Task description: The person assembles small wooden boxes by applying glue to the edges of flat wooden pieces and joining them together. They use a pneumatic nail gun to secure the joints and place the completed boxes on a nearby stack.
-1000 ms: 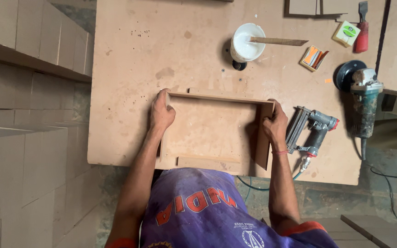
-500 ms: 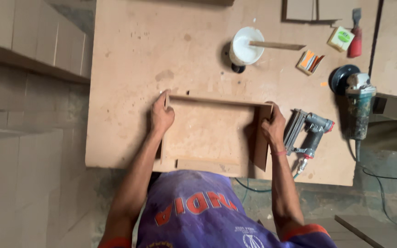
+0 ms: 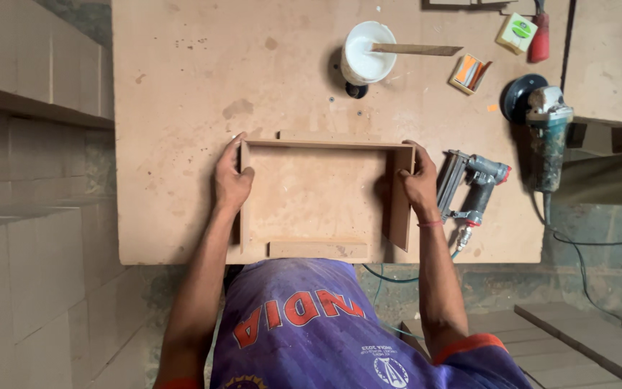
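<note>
A shallow brown fibreboard box frame (image 3: 318,194) rests on the brown workbench (image 3: 181,108) near its front edge. My left hand (image 3: 232,180) grips the frame's left side wall, thumb inside. My right hand (image 3: 417,184) grips the right side wall, fingers wrapped over its top edge. A loose strip of board (image 3: 318,249) lies along the frame's near side.
A grey nail gun (image 3: 469,189) lies just right of my right hand. Behind the frame stands a white glue pot (image 3: 366,54) with a wooden stick across it. An angle grinder (image 3: 541,122), a small orange box (image 3: 469,72) and a red-handled tool (image 3: 540,36) sit at the back right.
Both hands stay on the frame's sides. The view has shifted slightly, and the frame sits a little closer to the bench's front edge.
</note>
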